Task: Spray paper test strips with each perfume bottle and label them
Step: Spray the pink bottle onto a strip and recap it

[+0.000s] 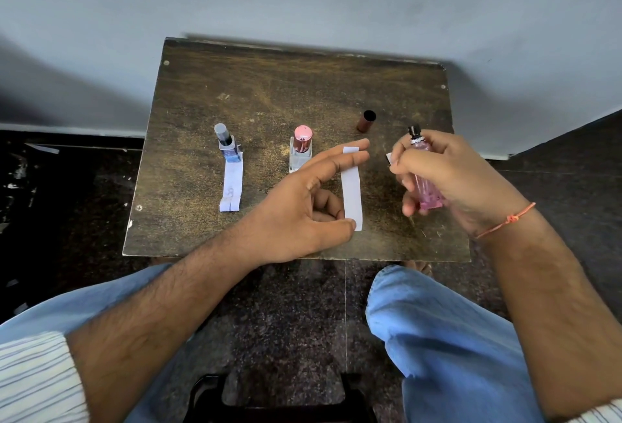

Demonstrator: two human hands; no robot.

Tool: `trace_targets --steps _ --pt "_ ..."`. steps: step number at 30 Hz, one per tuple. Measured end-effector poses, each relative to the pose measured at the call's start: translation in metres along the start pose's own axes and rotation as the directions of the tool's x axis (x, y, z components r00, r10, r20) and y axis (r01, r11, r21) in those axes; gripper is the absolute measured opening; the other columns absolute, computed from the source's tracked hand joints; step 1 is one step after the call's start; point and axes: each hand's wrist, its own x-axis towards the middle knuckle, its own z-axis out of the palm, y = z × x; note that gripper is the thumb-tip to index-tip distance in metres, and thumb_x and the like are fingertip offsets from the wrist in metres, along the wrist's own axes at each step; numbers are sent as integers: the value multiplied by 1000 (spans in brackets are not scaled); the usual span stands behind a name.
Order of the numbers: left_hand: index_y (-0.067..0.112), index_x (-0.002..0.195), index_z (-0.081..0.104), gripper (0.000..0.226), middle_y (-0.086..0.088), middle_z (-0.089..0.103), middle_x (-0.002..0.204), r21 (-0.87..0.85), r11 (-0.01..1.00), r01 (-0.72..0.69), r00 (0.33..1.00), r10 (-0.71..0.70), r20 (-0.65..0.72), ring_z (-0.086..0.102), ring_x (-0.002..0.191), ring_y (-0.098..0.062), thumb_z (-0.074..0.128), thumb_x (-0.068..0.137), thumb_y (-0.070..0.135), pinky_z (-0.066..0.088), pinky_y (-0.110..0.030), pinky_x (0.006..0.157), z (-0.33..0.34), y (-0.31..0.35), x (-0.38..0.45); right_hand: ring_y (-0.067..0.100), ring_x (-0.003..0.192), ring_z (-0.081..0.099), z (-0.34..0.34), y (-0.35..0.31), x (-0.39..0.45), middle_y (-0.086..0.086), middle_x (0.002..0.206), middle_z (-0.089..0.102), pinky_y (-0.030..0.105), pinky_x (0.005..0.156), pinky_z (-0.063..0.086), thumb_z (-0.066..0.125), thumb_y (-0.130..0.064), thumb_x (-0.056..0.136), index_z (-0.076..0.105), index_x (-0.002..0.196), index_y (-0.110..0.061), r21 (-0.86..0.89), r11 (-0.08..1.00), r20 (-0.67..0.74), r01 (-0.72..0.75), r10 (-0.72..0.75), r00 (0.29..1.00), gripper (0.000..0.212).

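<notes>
Denim knees [437, 338] sit closest, below the table [188, 92]. Left hand [303, 207] pinches a blank paper strip [351, 187] end to end, thumb at the near end, fingertips at the far end; long axis runs away from the body. Right hand [451, 173] is wrapped around the pink bottle [425, 187], cap off, nozzle up, just right of the strip and not touching it. Spray likely needs the nozzle turned left toward the strip. Right hand is nearer the bottle's loose brown cap [366, 121], beyond the strip's far end.
</notes>
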Motion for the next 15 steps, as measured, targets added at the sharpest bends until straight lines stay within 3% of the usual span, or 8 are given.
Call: trace_targets --steps 4,10,13,15 --pt "18 160 46 86 26 33 169 0 1000 -6 1000 6 3 58 76 -29 73 85 -15 50 -39 66 3 0 1 28 52 64 4 -3 -2 4 65 61 32 56 50 77 -21 96 71 92 -16 38 998 60 -53 51 997 8" --pt "19 160 46 88 24 31 170 1 1000 -30 999 30 16 60 76 -28 73 86 -18 53 -33 64 6 -2 4 32 57 73 13 -3 -4 10 78 73 31 56 50 75 -35 98 72 113 -2 -6 990 144 -141 141 979 37" --pt "20 161 45 88 24 31 170 -14 999 -40 999 40 10 59 78 -30 73 85 -15 53 -34 66 9 -1 6 26 49 62 14 0 -2 11 69 64 25 48 44 76 -25 98 69 106 5 7 989 132 -145 143 981 32" --pt "21 162 44 89 25 31 170 -23 999 -35 999 36 7 58 79 -32 73 85 -13 53 -39 69 10 -1 6 25 48 57 15 0 -2 10 67 61 23 46 41 77 -21 98 74 96 -6 40 989 142 -143 136 981 16"
